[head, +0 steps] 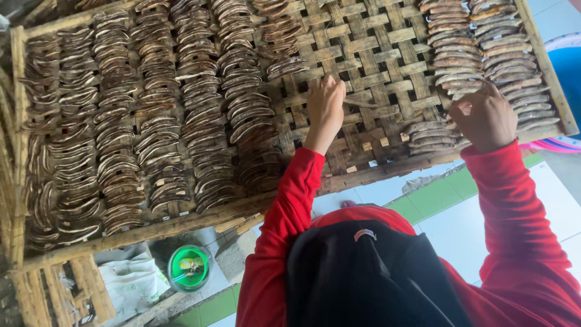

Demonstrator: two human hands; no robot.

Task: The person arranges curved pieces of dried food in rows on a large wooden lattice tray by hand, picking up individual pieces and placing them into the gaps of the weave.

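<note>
A woven bamboo tray [363, 42] in a wooden frame holds rows of brown, curved dried slices [157, 115]. My left hand [325, 106] is over the bare weave in the middle, its fingers closed on one thin dried slice [362, 103] that sticks out to the right. My right hand [484, 118] rests at the lower end of the right-hand rows [478, 48], with its fingers curled and pinching a slice at the row's edge. A short stack of slices [426, 136] lies just left of that hand. Both arms wear red sleeves.
The tray's left half is packed with slices, and the strip between my hands is open weave. Below the tray are white and green floor tiles [448, 200], a green round container [189, 267], a white sack [130, 284] and a wooden crate [60, 293]. A blue and pink tub [569, 72] stands at the right.
</note>
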